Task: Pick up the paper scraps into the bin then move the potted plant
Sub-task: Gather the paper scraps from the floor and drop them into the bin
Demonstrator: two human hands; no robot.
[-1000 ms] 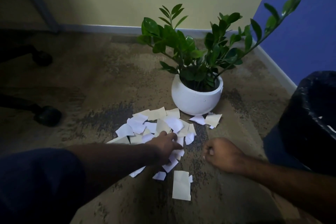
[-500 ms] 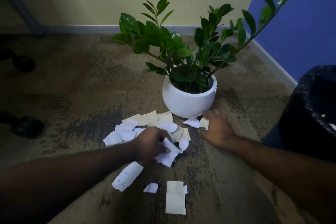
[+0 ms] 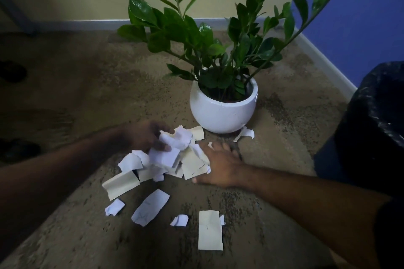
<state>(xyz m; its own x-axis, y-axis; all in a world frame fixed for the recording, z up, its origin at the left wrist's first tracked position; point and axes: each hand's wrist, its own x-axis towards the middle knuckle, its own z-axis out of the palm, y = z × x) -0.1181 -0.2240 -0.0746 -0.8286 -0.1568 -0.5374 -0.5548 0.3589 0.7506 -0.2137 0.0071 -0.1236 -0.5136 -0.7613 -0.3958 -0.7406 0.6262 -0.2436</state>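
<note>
A heap of white paper scraps (image 3: 175, 164) lies on the carpet just in front of the potted plant (image 3: 223, 113), a leafy green plant in a round white pot. My left hand (image 3: 148, 137) grips a crumpled bunch of scraps at the heap's top left. My right hand (image 3: 220, 164) lies flat on the carpet with fingers spread, pressed against the heap's right side. Several loose scraps lie nearer to me, among them a long strip (image 3: 210, 230). One scrap (image 3: 246, 133) rests at the pot's base. The bin (image 3: 376, 124), lined with a black bag, stands at the right.
The plant stands in a corner between a yellow wall and a blue wall (image 3: 360, 17) with a pale skirting board. Long leafy stems reach up and right over the bin. Dark chair castors (image 3: 19, 148) sit on the carpet at the far left.
Both hands have swept the scraps together into a tighter heap. My left hand now holds a bigger crumpled bunch. My right hand has opened flat against the heap.
</note>
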